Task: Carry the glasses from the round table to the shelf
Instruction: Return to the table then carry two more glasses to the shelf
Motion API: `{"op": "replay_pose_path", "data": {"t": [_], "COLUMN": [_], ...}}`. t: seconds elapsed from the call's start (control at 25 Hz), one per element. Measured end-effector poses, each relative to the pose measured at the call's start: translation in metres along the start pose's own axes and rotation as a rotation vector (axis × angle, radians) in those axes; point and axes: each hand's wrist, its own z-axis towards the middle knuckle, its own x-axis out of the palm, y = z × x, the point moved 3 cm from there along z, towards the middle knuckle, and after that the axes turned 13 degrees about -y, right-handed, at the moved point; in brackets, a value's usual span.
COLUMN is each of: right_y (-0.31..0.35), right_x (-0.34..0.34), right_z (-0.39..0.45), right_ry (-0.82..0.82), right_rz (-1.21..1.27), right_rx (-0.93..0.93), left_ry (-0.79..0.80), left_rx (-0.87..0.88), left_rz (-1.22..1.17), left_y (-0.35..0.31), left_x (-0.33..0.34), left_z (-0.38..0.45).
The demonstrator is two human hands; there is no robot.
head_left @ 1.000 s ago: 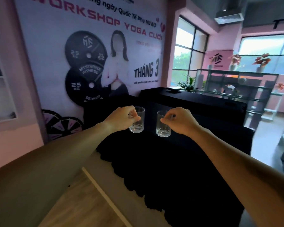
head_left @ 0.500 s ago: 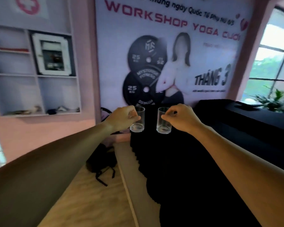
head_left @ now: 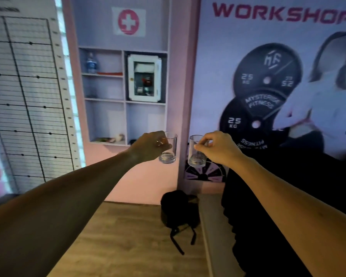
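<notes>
My left hand [head_left: 148, 145] pinches the rim of a clear empty glass [head_left: 168, 151], held upright in the air at arm's length. My right hand [head_left: 218, 146] pinches the rim of a second clear glass [head_left: 196, 156] the same way, a short gap to the right of the first. Straight ahead, recessed in the pink wall, is the white shelf [head_left: 125, 101] with several open compartments; its bottom ledge is about level with my left hand. The round table is out of view.
A black backpack [head_left: 178, 212] lies on the wooden floor below the glasses. A black-draped table [head_left: 268, 206] fills the right side. The shelf holds a water bottle [head_left: 91, 63], a white first-aid cabinet [head_left: 144, 77] and small items on its lowest ledge. A chart board [head_left: 28, 96] stands at left.
My view has swung left: the windows and black tables have slid out to the right and the wall shelf has come to the centre. Both hands keep holding their glasses out front.
</notes>
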Motion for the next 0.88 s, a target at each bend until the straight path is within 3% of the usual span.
{"op": "replay_pose_path", "data": {"t": [0.56,0.88], "right_y": [0.058,0.070], "right_x": [0.259,0.365], "right_z": [0.244,0.377], "right_ry": [0.135,0.192], "right_rz": [0.249,0.324], "right_rx": [-0.251,-0.330], "left_ry": [-0.180,-0.257], "left_rx": [-0.211,-0.315], "left_rz": [0.209,0.233], "left_y": [0.249,0.348], "left_x": [-0.036,-0.035], "left_z": [0.173,0.275]}}
